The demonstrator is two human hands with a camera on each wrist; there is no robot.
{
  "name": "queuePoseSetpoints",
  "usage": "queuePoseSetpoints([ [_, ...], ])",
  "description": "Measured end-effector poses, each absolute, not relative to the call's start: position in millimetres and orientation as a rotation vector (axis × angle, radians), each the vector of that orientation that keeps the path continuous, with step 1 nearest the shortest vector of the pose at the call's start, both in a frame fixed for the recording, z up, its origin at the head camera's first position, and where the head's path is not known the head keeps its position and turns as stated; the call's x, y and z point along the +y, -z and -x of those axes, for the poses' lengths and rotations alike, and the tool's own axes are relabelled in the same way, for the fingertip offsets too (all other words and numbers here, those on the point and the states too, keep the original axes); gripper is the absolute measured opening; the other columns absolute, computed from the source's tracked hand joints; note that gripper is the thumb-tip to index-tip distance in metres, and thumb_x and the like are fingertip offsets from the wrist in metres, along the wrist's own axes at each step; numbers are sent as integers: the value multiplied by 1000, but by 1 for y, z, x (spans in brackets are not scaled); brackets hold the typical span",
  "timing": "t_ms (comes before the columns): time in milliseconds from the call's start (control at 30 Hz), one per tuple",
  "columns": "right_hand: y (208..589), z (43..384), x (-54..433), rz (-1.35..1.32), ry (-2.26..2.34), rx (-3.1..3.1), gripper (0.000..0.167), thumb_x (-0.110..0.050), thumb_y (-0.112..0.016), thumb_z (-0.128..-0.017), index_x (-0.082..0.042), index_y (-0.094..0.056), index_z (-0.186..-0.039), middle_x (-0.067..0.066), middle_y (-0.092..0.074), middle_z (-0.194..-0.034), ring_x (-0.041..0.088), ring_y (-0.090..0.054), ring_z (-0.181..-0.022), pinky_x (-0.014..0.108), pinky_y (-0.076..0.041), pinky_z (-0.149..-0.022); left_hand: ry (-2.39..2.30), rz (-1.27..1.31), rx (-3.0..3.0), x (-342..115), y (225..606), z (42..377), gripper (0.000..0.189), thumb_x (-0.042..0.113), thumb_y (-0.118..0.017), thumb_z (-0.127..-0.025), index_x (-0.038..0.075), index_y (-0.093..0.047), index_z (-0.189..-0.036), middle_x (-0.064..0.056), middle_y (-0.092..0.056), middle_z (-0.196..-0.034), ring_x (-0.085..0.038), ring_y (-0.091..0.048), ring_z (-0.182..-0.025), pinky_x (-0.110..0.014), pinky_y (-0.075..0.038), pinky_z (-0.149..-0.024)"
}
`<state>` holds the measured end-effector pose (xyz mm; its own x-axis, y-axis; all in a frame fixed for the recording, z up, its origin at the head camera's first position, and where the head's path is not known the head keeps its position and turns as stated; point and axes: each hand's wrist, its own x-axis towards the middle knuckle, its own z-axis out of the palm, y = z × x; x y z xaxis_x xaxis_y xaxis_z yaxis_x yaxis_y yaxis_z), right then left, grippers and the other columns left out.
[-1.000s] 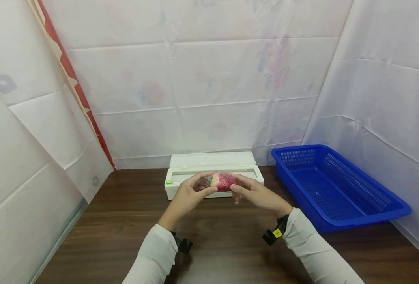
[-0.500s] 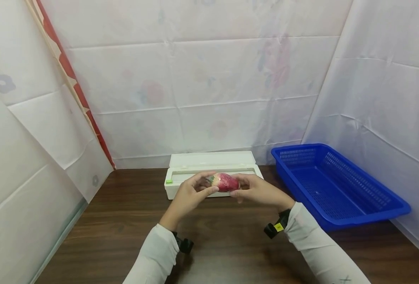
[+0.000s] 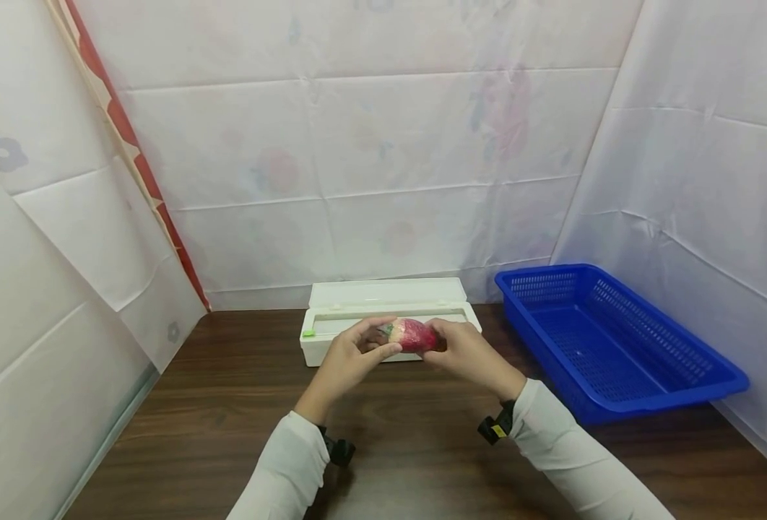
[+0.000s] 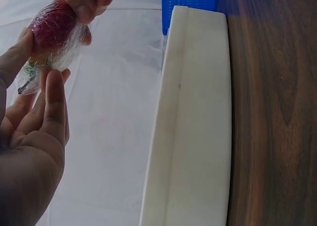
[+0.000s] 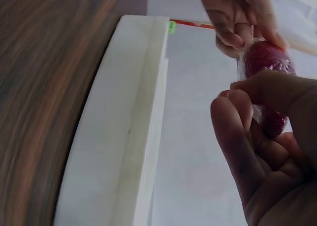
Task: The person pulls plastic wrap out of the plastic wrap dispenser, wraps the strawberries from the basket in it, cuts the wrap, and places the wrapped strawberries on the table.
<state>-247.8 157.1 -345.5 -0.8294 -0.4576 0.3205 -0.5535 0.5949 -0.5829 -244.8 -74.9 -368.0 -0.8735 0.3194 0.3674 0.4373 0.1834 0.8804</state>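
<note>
A red, tapered fruit or vegetable (image 3: 413, 335) with a cream top and green leaves is wrapped in clear film. Both hands hold it in the air in front of the white box (image 3: 315, 352). My left hand (image 3: 349, 355) grips the leafy end between thumb and fingers. At the red end, my right hand (image 3: 469, 352) pinches the film with curled fingers. Crinkled film covers the red body (image 4: 53, 25) in the left wrist view. In the right wrist view, the right hand's fingers hide part of the wrapped piece (image 5: 267, 55).
The white box has its lid (image 3: 386, 291) raised and a green slider (image 3: 308, 333) at its left. A blue perforated basket (image 3: 591, 412) stands at the right on the dark wooden table (image 3: 227, 404). White sheeting (image 3: 383, 144) hangs behind and at both sides.
My right hand's fingers have curled in more tightly at the red end, and its wrist has shifted slightly. The left hand keeps its grip almost unmoved.
</note>
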Motion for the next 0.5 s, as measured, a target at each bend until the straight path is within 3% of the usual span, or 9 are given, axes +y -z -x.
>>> queuePoseSetpoints([
  [133, 348, 248, 156, -867, -922, -2649, 15, -9, -76, -86, -5, -66, -97, -5, -59, -75, 7, -50, -62, 24, -44, -56, 1786, 753, -2347, -75, 368, 246, 45, 23, -76, -91, 17, -64, -135, -7, -69, -105, -21, -66, -95, -30, -55, -82],
  [367, 349, 251, 162, -881, -1071, -2667, 22, -7, -73, -88, -6, -67, -109, -3, -68, -90, 9, -60, -73, 26, -52, -64, 1856, 800, -2442, -82, 368, 248, 53, 30, -70, -96, 17, -55, -146, -8, -67, -120, -25, -65, -109, -44, -54, -90],
  [500, 349, 251, 164, -897, -1168, -2699, 20, -6, -73, -88, -6, -67, -107, -2, -68, -88, 11, -60, -74, 27, -52, -64, 1888, 856, -2466, -87, 367, 248, 54, 28, -70, -97, 20, -53, -147, -9, -66, -123, -23, -62, -114, -44, -53, -93],
])
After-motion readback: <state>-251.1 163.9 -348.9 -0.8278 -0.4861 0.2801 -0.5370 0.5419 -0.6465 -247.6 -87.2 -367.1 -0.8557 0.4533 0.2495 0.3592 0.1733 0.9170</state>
